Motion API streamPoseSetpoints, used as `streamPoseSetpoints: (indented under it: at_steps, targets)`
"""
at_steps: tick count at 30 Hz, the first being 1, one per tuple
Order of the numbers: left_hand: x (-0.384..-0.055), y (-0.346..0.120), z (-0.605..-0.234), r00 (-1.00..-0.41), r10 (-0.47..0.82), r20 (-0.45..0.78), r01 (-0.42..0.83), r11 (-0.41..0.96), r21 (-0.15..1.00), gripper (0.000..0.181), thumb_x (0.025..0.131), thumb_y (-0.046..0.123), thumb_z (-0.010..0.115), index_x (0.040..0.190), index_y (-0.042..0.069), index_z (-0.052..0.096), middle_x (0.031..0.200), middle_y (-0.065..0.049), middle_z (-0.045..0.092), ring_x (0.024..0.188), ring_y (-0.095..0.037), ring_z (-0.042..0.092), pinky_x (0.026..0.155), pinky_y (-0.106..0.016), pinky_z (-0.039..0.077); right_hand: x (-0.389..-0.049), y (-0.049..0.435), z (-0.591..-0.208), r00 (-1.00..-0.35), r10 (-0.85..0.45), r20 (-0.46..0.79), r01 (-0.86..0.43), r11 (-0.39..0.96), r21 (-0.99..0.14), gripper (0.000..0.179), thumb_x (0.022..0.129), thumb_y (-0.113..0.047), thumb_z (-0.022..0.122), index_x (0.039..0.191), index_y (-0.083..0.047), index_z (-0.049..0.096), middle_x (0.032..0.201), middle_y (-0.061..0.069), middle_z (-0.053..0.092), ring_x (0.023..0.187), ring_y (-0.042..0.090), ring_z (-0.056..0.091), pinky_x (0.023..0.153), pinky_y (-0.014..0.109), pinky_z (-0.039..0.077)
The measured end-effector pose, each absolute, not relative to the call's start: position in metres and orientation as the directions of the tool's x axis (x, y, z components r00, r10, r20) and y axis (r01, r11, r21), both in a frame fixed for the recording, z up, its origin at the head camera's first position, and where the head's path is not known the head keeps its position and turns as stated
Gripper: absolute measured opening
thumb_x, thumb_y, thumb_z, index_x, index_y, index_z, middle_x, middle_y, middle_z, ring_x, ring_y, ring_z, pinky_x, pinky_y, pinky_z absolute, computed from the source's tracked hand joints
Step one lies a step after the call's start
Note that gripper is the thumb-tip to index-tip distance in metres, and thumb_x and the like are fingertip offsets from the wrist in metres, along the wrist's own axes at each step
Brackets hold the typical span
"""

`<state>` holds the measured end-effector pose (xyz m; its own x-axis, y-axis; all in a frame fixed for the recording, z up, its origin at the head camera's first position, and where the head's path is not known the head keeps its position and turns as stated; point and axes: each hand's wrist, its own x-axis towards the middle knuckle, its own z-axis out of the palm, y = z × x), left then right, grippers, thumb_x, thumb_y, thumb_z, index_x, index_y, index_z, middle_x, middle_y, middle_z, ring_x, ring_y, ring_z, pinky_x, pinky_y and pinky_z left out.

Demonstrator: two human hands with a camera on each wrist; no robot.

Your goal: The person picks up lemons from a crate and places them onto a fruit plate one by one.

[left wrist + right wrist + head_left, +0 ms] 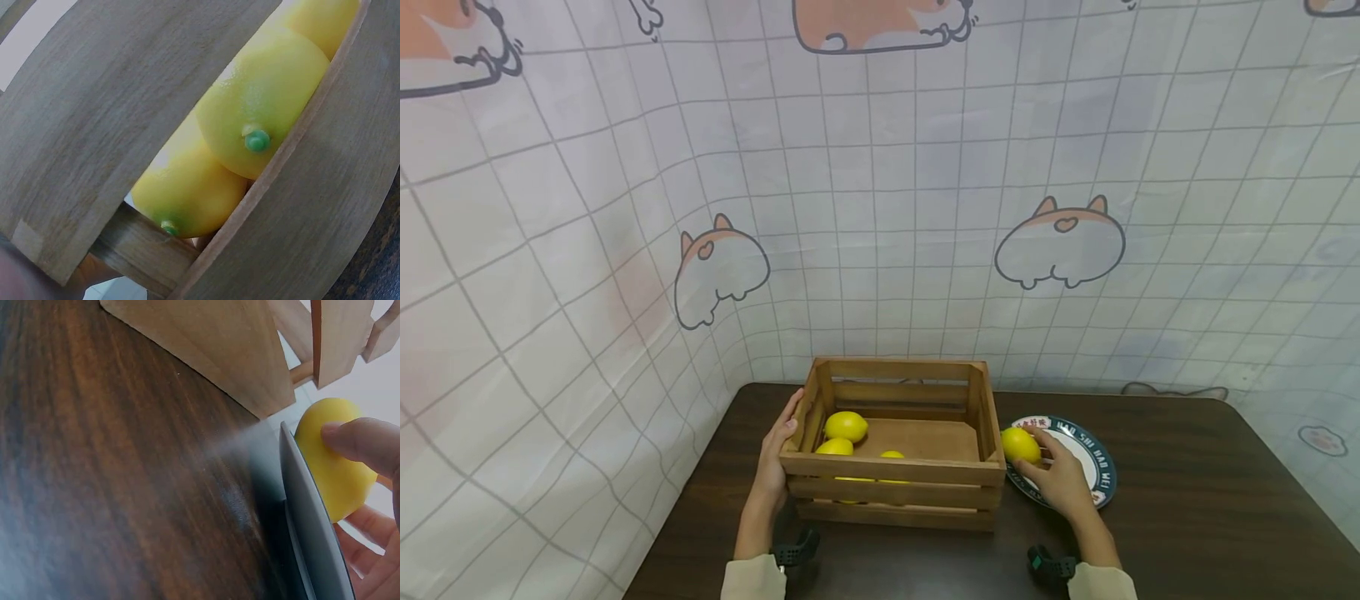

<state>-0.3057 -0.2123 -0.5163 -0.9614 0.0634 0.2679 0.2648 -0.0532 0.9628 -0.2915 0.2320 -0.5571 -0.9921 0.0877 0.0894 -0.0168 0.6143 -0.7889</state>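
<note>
A wooden slatted crate (895,471) stands on the dark table, with three yellow lemons (846,426) inside at its left. My left hand (772,454) rests flat against the crate's left end, fingers straight. Through the slats the left wrist view shows two of the lemons (262,106) close up behind the crate wall (94,125). My right hand (1060,475) grips a fourth lemon (1020,444) over the left edge of a white plate with a dark green rim (1101,467). The right wrist view shows fingers (362,440) curled round that lemon (334,465) above the plate rim (309,512).
The dark wooden table (1187,500) reaches right of the plate and in front of the crate. A checked cloth backdrop with cartoon animals (880,208) encloses the table at the back and on both sides. The crate's corner (250,356) sits just left of the plate.
</note>
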Motion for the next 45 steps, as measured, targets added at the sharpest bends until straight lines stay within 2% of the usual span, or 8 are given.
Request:
streamPoseSetpoints:
  at_steps: [10,18,26,35,45]
  targets:
    - [-0.305,-0.214,-0.516,-0.96,0.063,0.272,0.27,-0.045,0.962,0.056,0.107,0.03,0.034,0.163,0.02,0.03,0.171,-0.002,0.023,0.158,-0.03,0.013,0.122,-0.07,0.005,-0.294,0.232,-0.561,-0.993,0.086,0.077,-0.008,0.613,-0.79,0.066,0.098,-0.021,0.069,0.157,-0.011,0.04,0.149,0.027,0.052,0.127,0.042,0.057,0.107,0.055,0.048]
    - [-0.306,-0.213,-0.517,-0.965,0.063,0.256,0.254,-0.048,0.966,0.055,0.107,0.031,0.035,0.162,0.026,0.032,0.171,-0.001,0.022,0.158,-0.03,0.014,0.122,-0.071,0.007,-0.292,0.232,-0.561,-0.994,0.084,0.076,-0.007,0.622,-0.783,0.067,0.098,-0.022,0.068,0.157,-0.009,0.039,0.148,0.028,0.052,0.128,0.043,0.057,0.107,0.055,0.048]
    - [-0.306,-0.213,-0.517,-0.967,0.052,0.248,0.245,-0.053,0.968,0.057,0.106,0.032,0.036,0.162,0.025,0.032,0.17,0.003,0.024,0.157,-0.027,0.016,0.122,-0.07,0.007,-0.292,0.232,-0.56,-0.994,0.075,0.081,-0.017,0.617,-0.787,0.066,0.098,-0.02,0.067,0.157,-0.009,0.039,0.152,0.027,0.048,0.129,0.044,0.056,0.108,0.057,0.047]
    - [-0.306,-0.213,-0.517,-0.967,0.055,0.249,0.247,-0.05,0.968,0.056,0.106,0.033,0.036,0.162,0.028,0.032,0.17,0.004,0.024,0.158,-0.027,0.015,0.122,-0.07,0.007,-0.29,0.233,-0.555,-0.991,0.071,0.112,-0.042,0.631,-0.775,0.064,0.097,-0.018,0.069,0.155,-0.009,0.043,0.151,0.029,0.048,0.123,0.047,0.059,0.101,0.058,0.052]
    - [-0.305,-0.213,-0.516,-0.967,0.054,0.25,0.247,-0.047,0.968,0.055,0.106,0.033,0.036,0.161,0.031,0.033,0.17,0.004,0.024,0.158,-0.027,0.015,0.122,-0.071,0.007,-0.287,0.238,-0.549,-0.987,0.08,0.141,-0.059,0.634,-0.771,0.059,0.096,-0.014,0.069,0.151,-0.006,0.048,0.147,0.029,0.051,0.119,0.044,0.061,0.099,0.055,0.054]
